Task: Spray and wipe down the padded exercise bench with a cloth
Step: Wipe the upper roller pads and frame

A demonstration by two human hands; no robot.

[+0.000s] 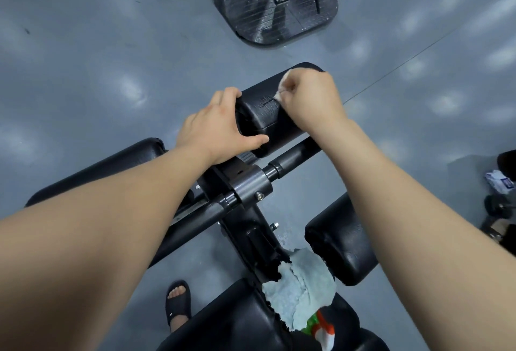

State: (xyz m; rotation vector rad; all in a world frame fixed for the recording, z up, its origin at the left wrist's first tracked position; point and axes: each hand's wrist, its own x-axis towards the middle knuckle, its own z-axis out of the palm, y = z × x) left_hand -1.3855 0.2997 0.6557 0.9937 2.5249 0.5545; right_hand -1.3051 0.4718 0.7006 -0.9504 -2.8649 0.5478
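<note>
We're over the black bench [245, 191] with both hands up on its far pad [268, 118], and the blue cloth [301, 289] just lies crumpled by the seat, half covering the bottle [321, 328]. Left hand [215, 127] is curled round the pad's left end, thumb on the near side. Right hand [312, 99] has its fingers bunched tight on a tiny white wad [277, 95] touching the pad's top.

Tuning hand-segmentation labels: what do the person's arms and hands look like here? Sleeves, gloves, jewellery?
Bare to the frame edge: left forearm and right forearm, no sleeves in view. No gloves on left hand or right hand; no watch, ring or band visible. Lower down, one foot wears a black slide sandal.
</note>
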